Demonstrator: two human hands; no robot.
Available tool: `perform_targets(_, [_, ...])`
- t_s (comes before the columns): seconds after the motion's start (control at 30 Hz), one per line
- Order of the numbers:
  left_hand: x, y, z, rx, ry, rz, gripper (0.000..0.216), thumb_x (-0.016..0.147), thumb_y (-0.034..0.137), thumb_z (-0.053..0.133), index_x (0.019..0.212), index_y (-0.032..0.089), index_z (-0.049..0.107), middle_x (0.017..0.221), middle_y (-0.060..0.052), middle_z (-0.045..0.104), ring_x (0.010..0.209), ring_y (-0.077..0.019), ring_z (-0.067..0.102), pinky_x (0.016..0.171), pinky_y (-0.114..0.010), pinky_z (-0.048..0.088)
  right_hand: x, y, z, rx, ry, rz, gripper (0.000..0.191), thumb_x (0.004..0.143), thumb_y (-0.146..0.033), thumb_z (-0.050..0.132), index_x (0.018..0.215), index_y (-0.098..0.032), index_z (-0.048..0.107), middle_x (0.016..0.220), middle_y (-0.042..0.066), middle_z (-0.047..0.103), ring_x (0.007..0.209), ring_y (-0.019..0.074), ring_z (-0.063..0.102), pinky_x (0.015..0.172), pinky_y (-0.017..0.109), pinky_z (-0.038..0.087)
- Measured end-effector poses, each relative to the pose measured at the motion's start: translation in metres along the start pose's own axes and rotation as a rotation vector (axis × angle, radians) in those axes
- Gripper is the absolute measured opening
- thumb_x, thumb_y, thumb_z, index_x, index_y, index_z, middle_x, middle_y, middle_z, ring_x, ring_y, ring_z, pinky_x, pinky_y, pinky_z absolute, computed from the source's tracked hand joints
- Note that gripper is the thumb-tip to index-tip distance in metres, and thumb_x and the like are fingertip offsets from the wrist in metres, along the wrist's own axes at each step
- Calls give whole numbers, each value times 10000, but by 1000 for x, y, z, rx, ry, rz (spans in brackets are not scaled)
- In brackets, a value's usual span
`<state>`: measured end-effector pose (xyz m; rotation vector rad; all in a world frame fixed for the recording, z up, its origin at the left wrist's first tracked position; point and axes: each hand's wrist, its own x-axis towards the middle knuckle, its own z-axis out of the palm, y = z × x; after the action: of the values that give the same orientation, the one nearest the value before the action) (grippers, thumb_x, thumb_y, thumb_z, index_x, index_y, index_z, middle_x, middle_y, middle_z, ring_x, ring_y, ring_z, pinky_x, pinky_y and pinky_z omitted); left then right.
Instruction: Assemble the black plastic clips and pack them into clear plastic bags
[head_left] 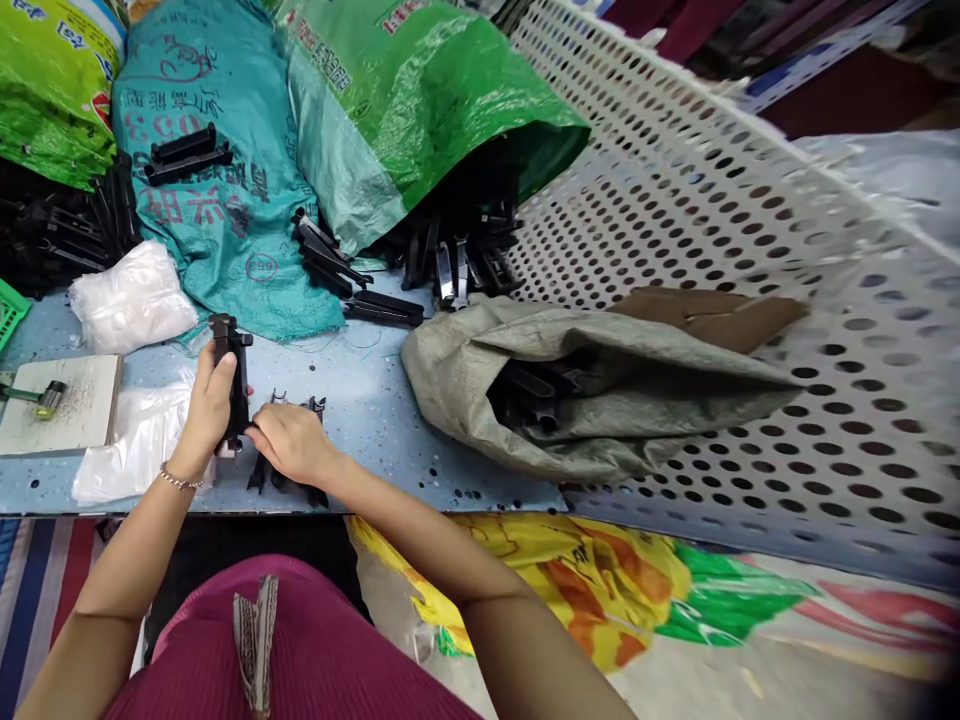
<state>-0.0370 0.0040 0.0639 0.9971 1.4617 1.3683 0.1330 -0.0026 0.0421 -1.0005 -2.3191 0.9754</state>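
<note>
My left hand [208, 405] is wrapped around a long black plastic part [238, 385], held upright over the table's near side. Close by on the right, my right hand [296, 440] has its fingers curled and pinched at the lower end of that part. Whatever sits between those fingertips is hidden. Under and beside my right hand lie several more black parts [259, 472], partly covered by it. Clear plastic bags [139, 440] lie flat just left of my left hand.
Behind are a teal woven sack [217, 240] and a green sack [450, 90], with black parts spilling out. A grey sack [465, 390] holding black parts lies right, against a perforated white panel [675, 170]. At left are a bundled white bag [131, 298] and a pale board [82, 385].
</note>
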Motion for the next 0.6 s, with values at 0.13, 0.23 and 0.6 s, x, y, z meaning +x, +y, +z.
perform_targets(0.13, [4,-21,-10,395,-4,73,443,997,556,458,1194,199,628,882,-65,670,768,-229,677,668,-310,509,21,23,-9,-21,-134,109,386,1099,-396,358,860,-203,591,747,10,662,686,150,611,661,264,401])
perform_targets(0.23, [-9,-39,-12,895,-94,3,402,1036,447,377,1030,174,671,791,-104,690,783,-294,701,719,-360,493,76,64,-51,-161,135,282,284,1098,-289,371,1038,-167,620,897,48,701,809,156,631,732,264,416])
perform_targets(0.6, [-33,-54,8,598,-154,182,497,1006,517,480,1389,211,557,1291,-171,649,1204,-297,642,1044,-471,498,141,103,-116,-490,430,365,209,992,-153,594,1192,-95,607,1234,214,635,1139,267,559,943,388,403])
